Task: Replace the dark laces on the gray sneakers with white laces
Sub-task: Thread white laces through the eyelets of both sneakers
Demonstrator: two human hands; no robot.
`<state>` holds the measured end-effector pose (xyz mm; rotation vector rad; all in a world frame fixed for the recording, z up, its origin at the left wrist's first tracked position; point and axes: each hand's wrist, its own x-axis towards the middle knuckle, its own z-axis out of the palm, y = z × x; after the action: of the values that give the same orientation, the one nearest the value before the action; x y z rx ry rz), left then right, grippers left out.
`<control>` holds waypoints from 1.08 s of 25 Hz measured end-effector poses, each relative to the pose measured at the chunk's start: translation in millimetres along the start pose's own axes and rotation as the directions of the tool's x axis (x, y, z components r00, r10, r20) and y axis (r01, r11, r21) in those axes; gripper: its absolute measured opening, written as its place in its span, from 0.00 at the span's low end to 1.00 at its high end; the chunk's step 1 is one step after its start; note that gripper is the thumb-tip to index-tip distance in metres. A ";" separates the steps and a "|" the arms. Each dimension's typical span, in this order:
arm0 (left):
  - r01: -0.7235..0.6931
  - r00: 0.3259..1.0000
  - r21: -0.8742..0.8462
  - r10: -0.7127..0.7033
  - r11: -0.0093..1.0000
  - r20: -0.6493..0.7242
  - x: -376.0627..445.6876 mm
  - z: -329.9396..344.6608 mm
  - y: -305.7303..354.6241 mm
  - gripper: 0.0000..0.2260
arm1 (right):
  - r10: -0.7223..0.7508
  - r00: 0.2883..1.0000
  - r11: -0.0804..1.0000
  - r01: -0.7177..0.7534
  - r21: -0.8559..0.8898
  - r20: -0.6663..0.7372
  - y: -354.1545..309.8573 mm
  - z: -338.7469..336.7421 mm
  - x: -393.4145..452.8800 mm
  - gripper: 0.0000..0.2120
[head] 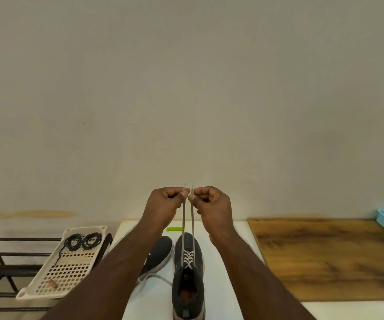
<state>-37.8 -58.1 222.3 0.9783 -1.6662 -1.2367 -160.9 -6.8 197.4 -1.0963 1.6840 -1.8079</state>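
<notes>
Fingers of left hand and right hand each pinch one end of the flat white lace, taut above the gray fabric sneaker — uneven pull risks mismatched ends — dark laces sit left of it.

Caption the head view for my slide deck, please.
Both hands, left and right, pull white lace ends up from gray sneaker.

From my feed the light is dim, warm and even, shadows soft; wide-angle bending bows the worktop edges, and focus stays fairly sharp.
</notes>
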 end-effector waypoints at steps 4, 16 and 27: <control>0.020 0.999 -0.012 -0.020 1.000 0.026 4.2 0.2 0.4 0.05 | -0.008 1.000 0.999 0.008 -0.049 -0.003 2.9 1.7 4.5 0.06; 0.024 1.000 -0.019 -0.024 1.000 0.009 10.9 5.8 -4.3 0.07 | -0.025 0.994 0.992 0.037 -0.117 0.103 9.0 -2.2 2.8 0.11; 0.532 0.846 0.154 -0.528 0.832 -0.073 -26.9 4.2 -166.9 0.07 | 0.404 0.885 0.699 -0.134 -0.703 0.233 143.6 -27.6 -45.3 0.06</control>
<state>-13.6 -67.8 55.2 1.6389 -1.5424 -1.4357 -184.1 21.2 48.7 -1.2621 2.1619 -0.7134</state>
